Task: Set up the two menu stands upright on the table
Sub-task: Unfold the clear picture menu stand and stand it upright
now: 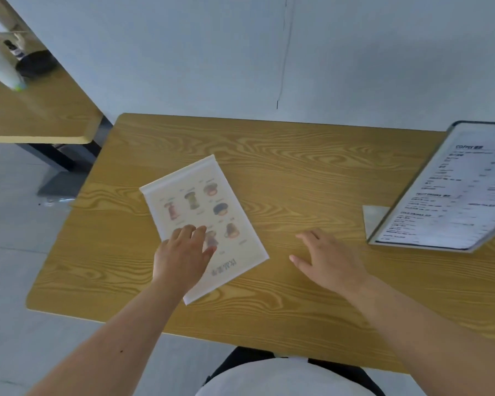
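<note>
Wood-grain table (297, 172) carries both menus: the drinks menu stand (203, 224) lies flat under the left hand (183, 252), whose spread fingers rest on its near half, grasping nothing. Right hand (326, 261) hovers open, palm down, just beside it. Off to its right, the coffee menu stand (455, 192) leans tilted.
</note>
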